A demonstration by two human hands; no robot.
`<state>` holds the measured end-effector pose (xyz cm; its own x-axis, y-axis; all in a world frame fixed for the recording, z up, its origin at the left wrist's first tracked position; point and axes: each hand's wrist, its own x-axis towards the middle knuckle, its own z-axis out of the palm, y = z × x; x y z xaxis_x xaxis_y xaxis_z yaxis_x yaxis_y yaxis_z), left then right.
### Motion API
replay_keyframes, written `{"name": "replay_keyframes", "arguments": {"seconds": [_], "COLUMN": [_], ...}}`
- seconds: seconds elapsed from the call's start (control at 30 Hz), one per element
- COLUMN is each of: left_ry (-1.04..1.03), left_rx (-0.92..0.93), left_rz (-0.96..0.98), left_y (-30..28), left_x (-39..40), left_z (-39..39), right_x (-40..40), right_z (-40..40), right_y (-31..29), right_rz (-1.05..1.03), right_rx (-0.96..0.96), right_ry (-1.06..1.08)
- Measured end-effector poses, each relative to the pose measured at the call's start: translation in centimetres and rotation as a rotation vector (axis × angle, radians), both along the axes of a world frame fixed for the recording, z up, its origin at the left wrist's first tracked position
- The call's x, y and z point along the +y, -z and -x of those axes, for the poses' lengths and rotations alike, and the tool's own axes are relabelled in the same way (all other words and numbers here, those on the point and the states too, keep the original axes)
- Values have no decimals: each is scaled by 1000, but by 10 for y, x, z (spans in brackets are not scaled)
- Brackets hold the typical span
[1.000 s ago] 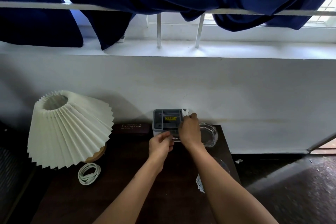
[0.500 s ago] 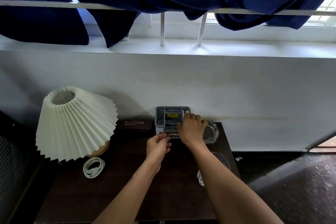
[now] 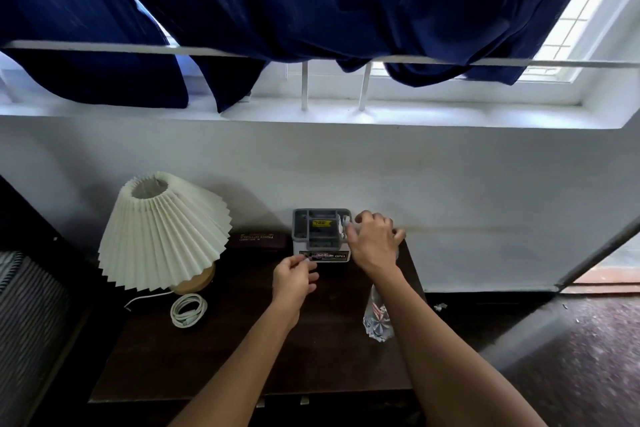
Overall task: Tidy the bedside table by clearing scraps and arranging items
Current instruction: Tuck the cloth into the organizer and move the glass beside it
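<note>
Organiser box point(image 3: 321, 234): grey compartmented plastic, set at the back of the bench point(image 3: 242, 350) against the wall. Judged light, stiff, easily slid; best taken by both side walls. A white scrap point(image 3: 345, 222) is pinched by the right hand point(image 3: 374, 243) at its right rim. Left hand point(image 3: 293, 279): fingers curled at the front label; contents cannot be told.

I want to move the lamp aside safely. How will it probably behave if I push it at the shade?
The pleated lamp shade looks thin, so it would likely crumple. It is much wider than the wooden base, so the lamp may tip.
</note>
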<state>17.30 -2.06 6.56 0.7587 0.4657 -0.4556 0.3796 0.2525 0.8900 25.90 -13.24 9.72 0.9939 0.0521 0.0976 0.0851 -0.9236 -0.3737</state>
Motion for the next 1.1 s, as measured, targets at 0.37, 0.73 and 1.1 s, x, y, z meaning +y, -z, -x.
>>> {"name": "replay_keyframes", "arguments": {"seconds": [0.37, 0.73, 1.1], "left_ry": [3, 110, 177], "left_rx": [-26, 68, 65], "left_rz": [108, 121, 34], "left_y": [-16, 14, 35], "left_x": [-33, -81, -101], "left_z": [39, 58, 31], "right_x": [-67, -94, -98], "right_z": [57, 112, 98], "right_y": [-1, 49, 93], "right_rz": [-524, -964, -825], "right_rx": [40, 192, 312], "right_ry": [235, 491, 163]}}
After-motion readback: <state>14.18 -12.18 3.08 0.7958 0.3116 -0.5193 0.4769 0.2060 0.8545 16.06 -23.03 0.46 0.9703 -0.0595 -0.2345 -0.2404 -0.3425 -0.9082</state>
